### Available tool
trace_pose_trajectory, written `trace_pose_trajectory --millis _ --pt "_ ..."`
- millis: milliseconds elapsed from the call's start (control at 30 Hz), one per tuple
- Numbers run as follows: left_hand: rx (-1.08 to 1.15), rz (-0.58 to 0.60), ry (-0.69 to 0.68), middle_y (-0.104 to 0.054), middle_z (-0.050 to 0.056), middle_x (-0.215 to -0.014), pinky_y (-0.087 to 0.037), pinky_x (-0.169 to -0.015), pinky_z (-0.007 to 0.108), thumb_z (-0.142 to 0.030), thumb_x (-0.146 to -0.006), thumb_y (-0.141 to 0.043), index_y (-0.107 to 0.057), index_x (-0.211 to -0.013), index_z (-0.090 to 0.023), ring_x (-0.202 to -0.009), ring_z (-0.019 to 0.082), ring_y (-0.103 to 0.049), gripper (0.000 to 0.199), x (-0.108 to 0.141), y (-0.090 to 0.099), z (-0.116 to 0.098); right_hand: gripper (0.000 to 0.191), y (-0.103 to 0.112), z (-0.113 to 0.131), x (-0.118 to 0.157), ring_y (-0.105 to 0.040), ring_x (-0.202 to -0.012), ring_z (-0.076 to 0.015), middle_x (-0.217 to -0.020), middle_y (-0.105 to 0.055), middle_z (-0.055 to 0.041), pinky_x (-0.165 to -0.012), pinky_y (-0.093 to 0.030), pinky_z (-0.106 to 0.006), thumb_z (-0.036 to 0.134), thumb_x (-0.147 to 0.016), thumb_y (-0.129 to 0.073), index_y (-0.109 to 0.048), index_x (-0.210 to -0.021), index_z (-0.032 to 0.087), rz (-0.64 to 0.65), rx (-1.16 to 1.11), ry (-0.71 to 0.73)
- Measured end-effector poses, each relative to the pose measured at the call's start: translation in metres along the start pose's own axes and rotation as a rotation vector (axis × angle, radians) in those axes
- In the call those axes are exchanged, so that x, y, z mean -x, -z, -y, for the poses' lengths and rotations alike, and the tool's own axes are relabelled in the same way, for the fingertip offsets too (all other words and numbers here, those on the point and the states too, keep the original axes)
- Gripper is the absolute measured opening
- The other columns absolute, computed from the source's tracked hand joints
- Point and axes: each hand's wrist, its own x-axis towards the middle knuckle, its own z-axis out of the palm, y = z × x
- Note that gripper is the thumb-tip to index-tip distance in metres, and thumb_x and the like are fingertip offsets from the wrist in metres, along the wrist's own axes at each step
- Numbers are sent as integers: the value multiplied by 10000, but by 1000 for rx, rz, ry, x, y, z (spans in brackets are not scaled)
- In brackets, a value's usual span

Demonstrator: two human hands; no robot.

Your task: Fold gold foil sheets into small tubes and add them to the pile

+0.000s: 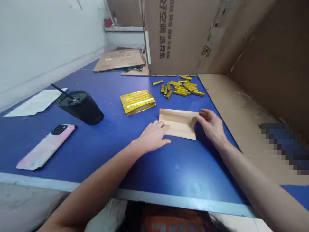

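A small tan paper sheet (180,124) lies on the blue table, creased lengthwise, with its far side raised. My left hand (154,137) rests over its left end, fingers stretched out and thumb apart. At the right end my right hand (211,124) pinches the sheet's edge between thumb and fingers. Just beyond, to the left, is a stack of shiny gold foil sheets (138,101). Several small gold foil rolls (182,88) lie loosely heaped behind the paper.
Left of my arms stand a black tumbler with a straw (82,108) and a pink-white phone (47,146). White paper (36,103) lies near the wall. Flat cardboard pieces (119,59) sit at the back. A large cardboard box (188,38) closes off the back and right.
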Motion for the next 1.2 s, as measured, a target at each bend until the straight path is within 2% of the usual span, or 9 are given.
trace_pose_trajectory --millis 100,200,333,433,700,900,1000,1100,1200 --pt "3 5 9 -527 78 -1090 -371 -884 357 -442 -787 -540 -506 -1152 -165 -1014 242 -461 459 0 1 0 251 17 16 6 -588 -747 -190 -824 -631 -61 -723 -459 -343 394 -761 -555 -602 -864 170 -27 246 108" --pt "5 4 21 -531 75 -1082 -378 -872 354 -433 -787 -544 -507 -1151 -169 -998 239 -465 450 0 1 0 216 24 32 12 -558 -663 -173 -700 -598 -35 -633 -450 -307 373 -802 -507 -589 -719 191 253 327 253" --pt "13 -6 36 -532 75 -1097 -379 -878 348 -415 -789 -551 -501 -1163 -165 -1001 236 -462 453 -1 1 0 249 20 41 18 -542 -890 -233 -917 -601 -84 -772 -444 -364 403 -776 -550 -612 -897 195 612 521 449" --pt "19 -13 48 -535 79 -1109 -369 -901 347 -389 -801 -543 -493 -1174 -150 -1026 236 -457 446 -1 1 0 313 17 40 19 -528 -939 -249 -981 -579 -110 -810 -437 -383 385 -758 -579 -604 -987 172 724 673 468" --pt "48 -31 96 -561 72 -1109 -355 -933 374 -348 -800 -551 -486 -1174 -160 -1060 241 -462 423 -3 -3 0 228 7 35 21 -559 -902 -203 -947 -617 -88 -789 -445 -310 250 -863 -412 -624 -904 177 592 752 484" --pt "46 -102 90 -568 80 -1088 -393 -890 365 -189 -782 -518 -468 -1193 -160 -1018 235 -484 415 -3 -5 1 213 3 23 20 -558 -892 -192 -903 -630 -70 -791 -442 -304 240 -854 -416 -622 -844 186 506 589 391" --pt "144 -147 122 -605 62 -996 -420 -848 336 -77 -764 -460 -538 -1099 -172 -939 208 -529 357 -4 -7 5 206 6 25 18 -555 -870 -191 -882 -629 -61 -783 -442 -320 287 -848 -431 -616 -848 196 528 523 334" --pt "283 -185 209 -627 52 -933 -437 -823 314 -105 -807 -441 -589 -1000 -179 -881 184 -569 255 -7 -9 9 243 11 28 16 -549 -887 -209 -945 -621 -65 -779 -441 -345 377 -799 -513 -601 -941 201 594 506 319" --pt "321 -200 257 -642 40 -917 -440 -821 307 -134 -818 -466 -608 -947 -186 -872 176 -588 199 -9 -9 12 245 13 29 14 -548 -905 -216 -972 -624 -62 -789 -434 -351 322 -773 -543 -582 -983 202 623 480 315"
